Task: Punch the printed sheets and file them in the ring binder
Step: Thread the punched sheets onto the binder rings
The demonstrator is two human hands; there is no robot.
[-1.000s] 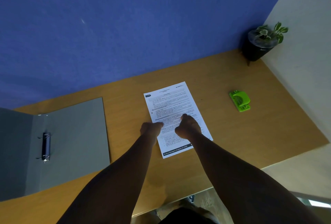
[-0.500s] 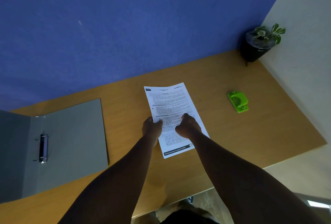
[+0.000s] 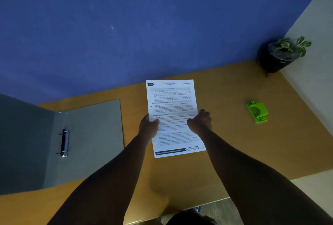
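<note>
Binder [image 3: 86, 140], one, grey, lying open flat at the left of the tabletop [image 3: 225, 152], ring mechanism [image 3: 64, 143] showing near its spine. Sheets [image 3: 173, 116], one printed stack, number of pages impossible to tell, sitting at the middle, held by both long edges. Punch [image 3: 257, 111], one, green, lying well apart to the right. Plant [image 3: 281, 55], one, in a dark pot, standing in the far right corner. Wooden tabletop meeting a blue wall [image 3: 126, 26] behind, pale wall at the right. Left hand [image 3: 148, 127] closing around the sheets' left edge; right hand [image 3: 200, 122] gripping the right edge.
</note>
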